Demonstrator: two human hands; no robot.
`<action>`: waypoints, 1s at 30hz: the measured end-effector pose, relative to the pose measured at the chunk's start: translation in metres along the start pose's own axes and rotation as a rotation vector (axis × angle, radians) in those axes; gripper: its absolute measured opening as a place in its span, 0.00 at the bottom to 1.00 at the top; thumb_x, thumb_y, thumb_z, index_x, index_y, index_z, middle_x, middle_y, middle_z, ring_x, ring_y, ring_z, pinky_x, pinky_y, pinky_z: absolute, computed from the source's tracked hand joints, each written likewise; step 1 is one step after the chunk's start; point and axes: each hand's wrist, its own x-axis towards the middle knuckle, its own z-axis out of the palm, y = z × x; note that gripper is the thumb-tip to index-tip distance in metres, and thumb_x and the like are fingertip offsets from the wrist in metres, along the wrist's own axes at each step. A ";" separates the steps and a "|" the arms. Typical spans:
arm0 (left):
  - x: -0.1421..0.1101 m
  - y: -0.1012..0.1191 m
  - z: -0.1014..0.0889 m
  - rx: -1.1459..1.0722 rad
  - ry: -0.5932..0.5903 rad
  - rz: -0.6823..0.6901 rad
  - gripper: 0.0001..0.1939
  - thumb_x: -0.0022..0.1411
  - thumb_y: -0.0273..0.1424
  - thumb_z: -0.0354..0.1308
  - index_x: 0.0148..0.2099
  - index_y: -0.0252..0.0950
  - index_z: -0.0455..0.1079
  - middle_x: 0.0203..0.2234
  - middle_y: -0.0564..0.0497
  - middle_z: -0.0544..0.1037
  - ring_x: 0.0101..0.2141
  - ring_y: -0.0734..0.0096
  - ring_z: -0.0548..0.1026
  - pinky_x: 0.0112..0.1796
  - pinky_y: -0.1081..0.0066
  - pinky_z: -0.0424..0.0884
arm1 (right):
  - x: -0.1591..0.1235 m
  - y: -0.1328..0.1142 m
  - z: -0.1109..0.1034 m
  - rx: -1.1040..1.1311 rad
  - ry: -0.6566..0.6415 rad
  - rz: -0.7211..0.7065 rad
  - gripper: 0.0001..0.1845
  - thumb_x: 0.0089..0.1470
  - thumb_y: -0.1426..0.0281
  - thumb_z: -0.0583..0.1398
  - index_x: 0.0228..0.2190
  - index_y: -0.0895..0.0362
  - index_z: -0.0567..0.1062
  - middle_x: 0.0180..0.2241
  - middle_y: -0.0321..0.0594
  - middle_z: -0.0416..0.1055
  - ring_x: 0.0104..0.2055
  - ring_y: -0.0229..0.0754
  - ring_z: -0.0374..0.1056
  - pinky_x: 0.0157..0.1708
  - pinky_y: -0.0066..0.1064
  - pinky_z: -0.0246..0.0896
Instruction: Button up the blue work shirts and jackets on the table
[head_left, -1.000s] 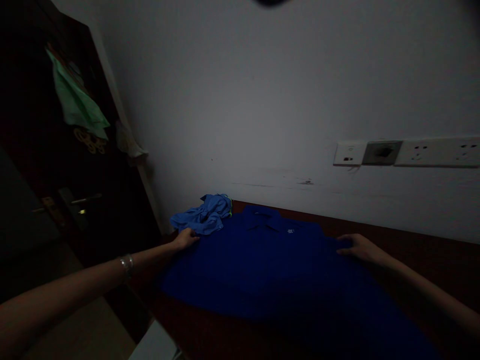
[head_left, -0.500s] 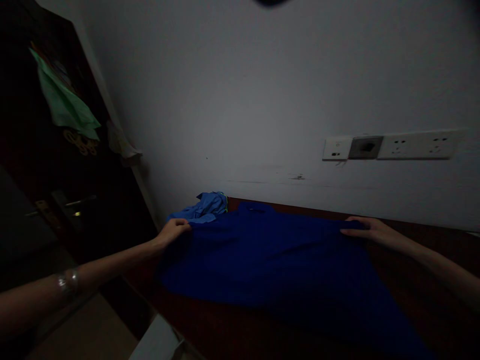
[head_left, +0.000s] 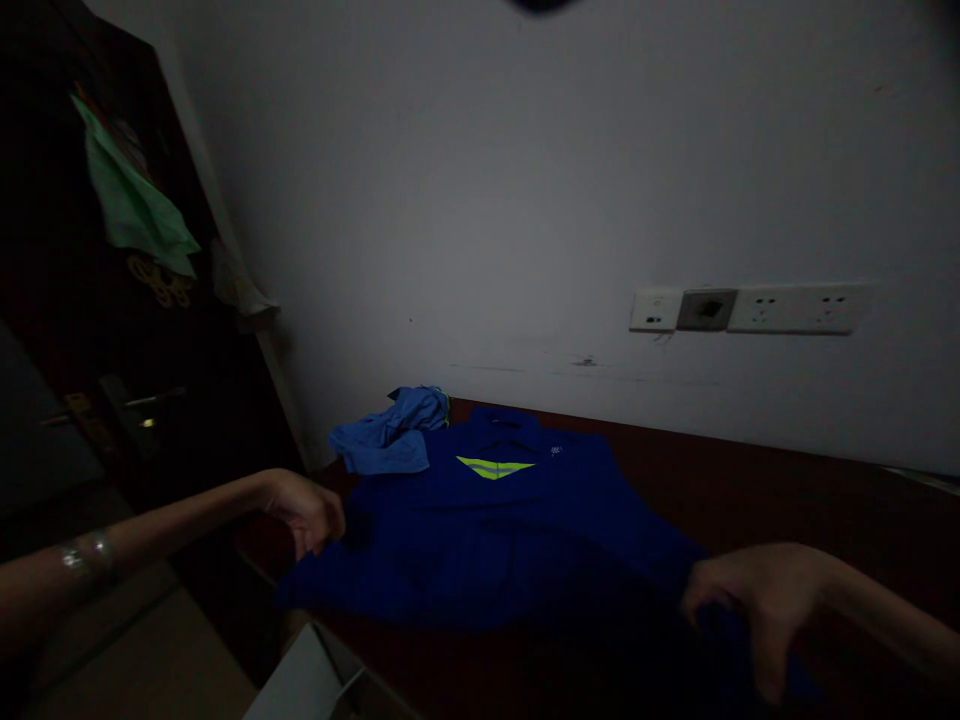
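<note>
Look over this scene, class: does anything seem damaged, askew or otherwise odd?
The white wall has dark scuff marks above the table, so its surface looks worn. A light-blue garment lies crumpled beside the dark-blue shirt, looking untidy. I see no spill, though the dim light may hide one.

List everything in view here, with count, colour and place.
collared shirt: one, dark blue, yellow-green patch below collar, on table
crumpled garment: one, lighter blue, by the shirt's collar
table: one, dark reddish-brown, against wall
wall: one, greyish white, behind table
wall plates: row, white, one grey, right
door: one, dark, left
lever handle: one, metallic, on door
cloth: one, light green, hanging at door
ornament: one, gold, below cloth
floor: tan, lower left
bracelets: two bands, silvery, left wrist
left hand: one, at shirt's left edge
right hand: one, at shirt's right
</note>
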 end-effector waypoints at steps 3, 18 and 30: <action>0.011 -0.001 0.001 -0.003 -0.279 -0.054 0.07 0.36 0.25 0.58 0.25 0.37 0.71 0.20 0.48 0.75 0.25 0.58 0.75 0.30 0.59 0.72 | 0.010 -0.003 0.003 -0.009 -0.080 -0.022 0.29 0.20 0.64 0.71 0.31 0.61 0.76 0.26 0.34 0.72 0.22 0.30 0.64 0.18 0.17 0.58; 0.123 0.031 -0.062 0.079 0.396 0.189 0.16 0.47 0.33 0.51 0.40 0.33 0.66 0.32 0.47 0.76 0.33 0.63 0.74 0.27 0.72 0.70 | 0.044 0.040 -0.150 -0.282 1.104 0.042 0.16 0.45 0.61 0.56 0.31 0.59 0.75 0.36 0.47 0.74 0.39 0.47 0.69 0.42 0.32 0.61; 0.216 0.065 -0.051 0.504 0.597 0.302 0.18 0.50 0.27 0.51 0.45 0.31 0.66 0.43 0.41 0.72 0.44 0.60 0.70 0.44 0.68 0.63 | 0.108 0.059 -0.213 -0.303 1.306 0.224 0.29 0.50 0.58 0.54 0.45 0.68 0.70 0.46 0.56 0.68 0.47 0.50 0.66 0.45 0.33 0.60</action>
